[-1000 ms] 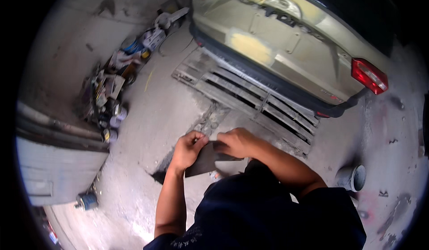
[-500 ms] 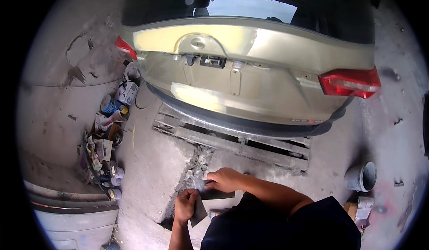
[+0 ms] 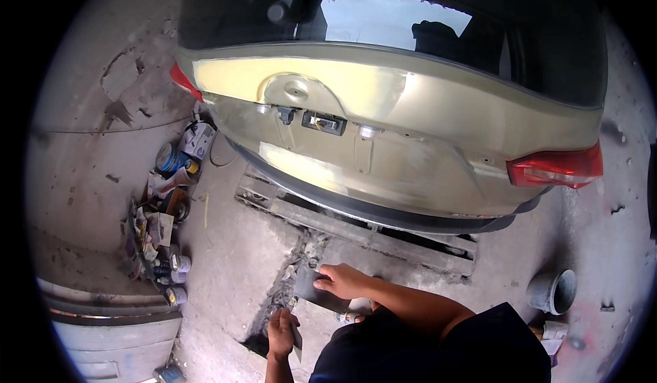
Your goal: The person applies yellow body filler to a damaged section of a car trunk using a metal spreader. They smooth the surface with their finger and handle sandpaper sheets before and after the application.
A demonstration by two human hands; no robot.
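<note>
My right hand (image 3: 342,280) is closed on a flat dark grey plate (image 3: 309,286), thin like a filler spreader, tilted over the cracked floor. Below and left of it, my left hand (image 3: 279,331) grips a second thin grey plate (image 3: 297,340), seen nearly edge-on. The two plates are apart. Ahead stands the gold car tailgate (image 3: 424,171), with a pale yellow patch (image 3: 233,75) along its upper part and another (image 3: 301,166) lower down. Neither hand touches the car.
A wooden pallet (image 3: 438,256) lies under the rear bumper (image 3: 383,219). Paint cans (image 3: 179,263), boxes and scraps line the left side. A grey bucket (image 3: 561,292) stands at right. A loose pale panel (image 3: 113,345) is at lower left. A broken trench (image 3: 291,273) runs along the floor.
My hands have moved apart: the left went down with its plate, now turned edge-on, and the right plate has tilted to show its broad face. The car appears lower and larger in view.
</note>
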